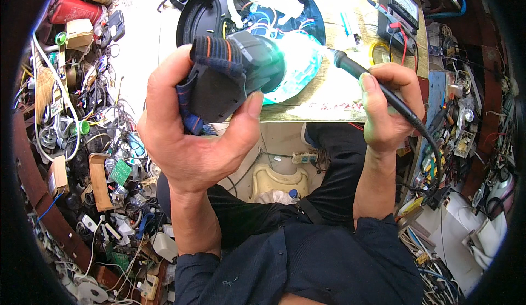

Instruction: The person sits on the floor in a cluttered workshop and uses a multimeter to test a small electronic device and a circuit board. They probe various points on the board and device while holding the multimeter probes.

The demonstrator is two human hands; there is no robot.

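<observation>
Head view. Across the upper centre of the frame lies my wooden workbench [334, 94]. On it, at upper centre, rests a round black appliance base [192, 17], opened, with white tubing and coloured wires showing inside. At the upper right stands an analogue multimeter [399, 3] with red and black leads. The left edge of the frame is filled by a heap of scrap parts [82, 140]: cables, circuit boards, small boxes.

At centre left, my left hand [189, 135] is curled around a black headlamp [235, 72], thumb pressed on its lower edge, fingers wrapped behind; its dark strap with orange stripes bunches against my fingers. The lamp is lit and held above the bench edge, just in front of the appliance base.

At centre right, my right hand [389, 105] is closed in a fist-like grip on a black soldering iron [350, 66], whose front end points up-left toward the glow; its cord runs down past my wrist.
</observation>
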